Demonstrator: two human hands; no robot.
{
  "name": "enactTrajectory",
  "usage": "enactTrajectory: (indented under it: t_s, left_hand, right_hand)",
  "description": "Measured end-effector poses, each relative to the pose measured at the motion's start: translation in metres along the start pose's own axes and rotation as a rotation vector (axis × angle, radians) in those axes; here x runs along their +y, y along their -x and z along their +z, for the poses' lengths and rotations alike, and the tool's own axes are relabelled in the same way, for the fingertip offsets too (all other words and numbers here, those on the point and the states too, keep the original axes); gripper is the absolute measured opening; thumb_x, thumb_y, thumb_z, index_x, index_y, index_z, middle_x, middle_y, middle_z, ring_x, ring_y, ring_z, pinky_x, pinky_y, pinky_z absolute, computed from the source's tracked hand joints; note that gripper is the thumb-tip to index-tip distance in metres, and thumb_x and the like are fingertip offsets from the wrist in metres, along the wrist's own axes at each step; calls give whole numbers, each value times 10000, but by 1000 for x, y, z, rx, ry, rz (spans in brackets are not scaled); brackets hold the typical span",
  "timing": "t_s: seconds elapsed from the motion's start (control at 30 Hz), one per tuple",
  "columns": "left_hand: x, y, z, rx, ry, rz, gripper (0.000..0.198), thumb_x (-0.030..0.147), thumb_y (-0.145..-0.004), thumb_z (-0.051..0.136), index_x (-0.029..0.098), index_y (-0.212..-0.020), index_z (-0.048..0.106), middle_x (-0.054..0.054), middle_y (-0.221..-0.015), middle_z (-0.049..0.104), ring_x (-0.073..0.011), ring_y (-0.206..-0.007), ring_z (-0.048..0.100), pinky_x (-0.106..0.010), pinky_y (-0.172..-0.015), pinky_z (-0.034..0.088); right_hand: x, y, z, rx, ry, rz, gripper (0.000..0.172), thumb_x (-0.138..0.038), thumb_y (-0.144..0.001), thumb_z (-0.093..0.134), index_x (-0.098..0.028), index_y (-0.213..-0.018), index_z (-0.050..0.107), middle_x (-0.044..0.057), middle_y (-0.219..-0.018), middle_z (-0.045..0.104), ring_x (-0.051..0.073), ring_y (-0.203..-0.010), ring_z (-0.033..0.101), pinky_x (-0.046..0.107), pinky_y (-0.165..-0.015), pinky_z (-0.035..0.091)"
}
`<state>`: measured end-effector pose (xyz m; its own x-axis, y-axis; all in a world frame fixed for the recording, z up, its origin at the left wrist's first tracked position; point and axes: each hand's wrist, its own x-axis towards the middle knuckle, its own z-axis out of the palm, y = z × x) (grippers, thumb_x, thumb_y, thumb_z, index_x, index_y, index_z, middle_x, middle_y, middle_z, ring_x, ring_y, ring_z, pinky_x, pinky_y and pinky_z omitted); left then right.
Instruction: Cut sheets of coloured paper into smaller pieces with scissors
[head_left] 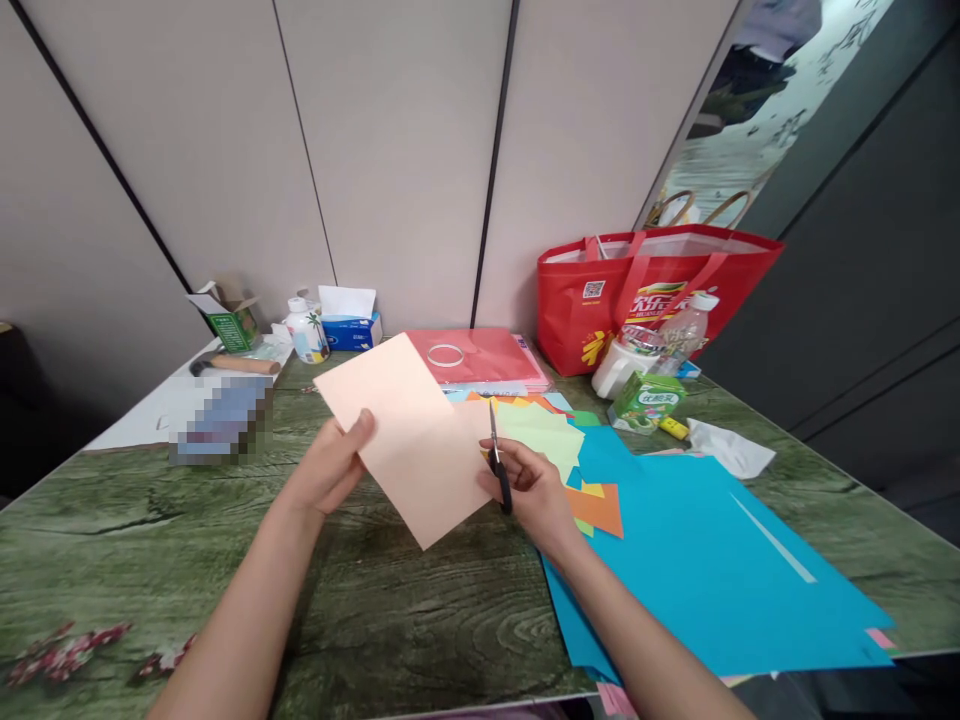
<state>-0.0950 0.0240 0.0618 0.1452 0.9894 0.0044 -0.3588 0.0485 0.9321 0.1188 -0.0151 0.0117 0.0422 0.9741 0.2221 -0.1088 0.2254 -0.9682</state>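
My left hand (pixel 337 465) pinches the left edge of a pale peach sheet of paper (pixel 409 440), thumb on top, and holds it tilted above the table. In my right hand (pixel 536 490) is a pair of scissors (pixel 499 465) with black handles, its blades pointing away from me. The scissors are at the sheet's right part, where a notch shows in the upper edge. Whether the right fingers also touch the paper I cannot tell. Beside my right hand lie pale green paper pieces (pixel 540 430) and an orange piece (pixel 604 508), partly over large blue sheets (pixel 675 550).
Behind the paper lies a red folder (pixel 487 358) with a ring (pixel 445 355) on it. A red bag (pixel 577 300), a white mug (pixel 616 368) and a green carton (pixel 646 402) stand right. A tissue box (pixel 352 332), a bottle (pixel 307 332) and a hammer (pixel 244 365) are left.
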Motion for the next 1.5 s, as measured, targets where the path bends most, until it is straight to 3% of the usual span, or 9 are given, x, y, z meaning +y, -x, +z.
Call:
enactTrajectory:
  t_s: [0.1, 0.2, 0.43, 0.63, 0.87, 0.93, 1.1, 1.33, 1.5]
  left_hand:
    - [3, -3, -2, 72, -37, -78, 325, 298, -660, 699, 177, -956, 640, -78, -820, 708, -167, -621, 651, -216, -522, 524]
    - [1, 0, -2, -49, -122, -174, 320, 237, -630, 721, 179, -937, 650, -71, -766, 699, -155, -513, 616, -196, -367, 465]
    - [-8, 8, 11, -275, -59, -280, 351, 163, -653, 695, 174, -999, 637, -113, -857, 703, -224, -606, 657, -286, -385, 538]
    - [-9, 0, 24, 68, 236, -57, 219, 182, -768, 595, 160, -986, 603, -60, -923, 706, -186, -765, 674, -366, -666, 591]
    - [-12, -3, 36, 230, 388, 12, 200, 78, -783, 548, 150, -955, 619, -31, -939, 701, -169, -946, 632, -383, -909, 493]
    - [-13, -2, 41, 206, 414, -4, 182, 97, -786, 553, 151, -947, 619, -33, -950, 700, -178, -977, 619, -419, -937, 467]
    - [-17, 0, 55, 143, 443, 2, 251, 159, -781, 582, 205, -1028, 584, -14, -997, 692, -205, -1014, 603, -522, -951, 420]
    - [-30, -4, 63, 236, 392, 67, 399, 160, -711, 658, 237, -1090, 562, -15, -1047, 676, -212, -1036, 589, -446, -951, 438]
    - [-39, -9, 58, 318, 414, -62, 336, 181, -699, 670, 197, -1025, 586, -35, -977, 693, -200, -940, 632, -385, -866, 500]
  right_hand:
    - [2, 0, -4, 127, 217, -176, 319, -222, -655, 691, -181, -966, 632, 13, -724, 593, 140, -667, 551, 278, -655, 464]
    - [4, 2, -7, 244, 367, -300, 296, -220, -690, 666, -197, -983, 628, 33, -793, 630, 160, -715, 575, 317, -727, 475]
    - [6, -3, -10, 388, 228, -287, 366, -234, -709, 652, -178, -1062, 575, 59, -871, 633, 172, -786, 592, 357, -787, 479]
    - [-2, 1, -7, 485, 134, -362, 433, -227, -699, 668, -214, -1107, 521, 65, -975, 594, 184, -909, 569, 367, -851, 445]
    - [-3, 16, 14, -196, 39, -97, 344, -220, -706, 667, -202, -1032, 559, 17, -768, 615, 137, -705, 585, 299, -696, 492]
    - [0, 19, 22, -279, -1, -22, 367, -227, -682, 682, -195, -1027, 562, 17, -782, 623, 139, -717, 591, 304, -714, 490]
    - [7, 22, 33, -300, -88, 138, 355, -265, -703, 667, -201, -1027, 538, 22, -819, 610, 145, -757, 587, 287, -725, 479]
    - [9, 17, 34, -239, -173, 209, 364, -290, -692, 689, -220, -1004, 516, 25, -838, 595, 154, -805, 574, 279, -757, 456]
    - [6, 8, 39, -239, -184, 293, 363, -315, -691, 692, -214, -994, 522, 28, -819, 597, 159, -789, 572, 279, -745, 449]
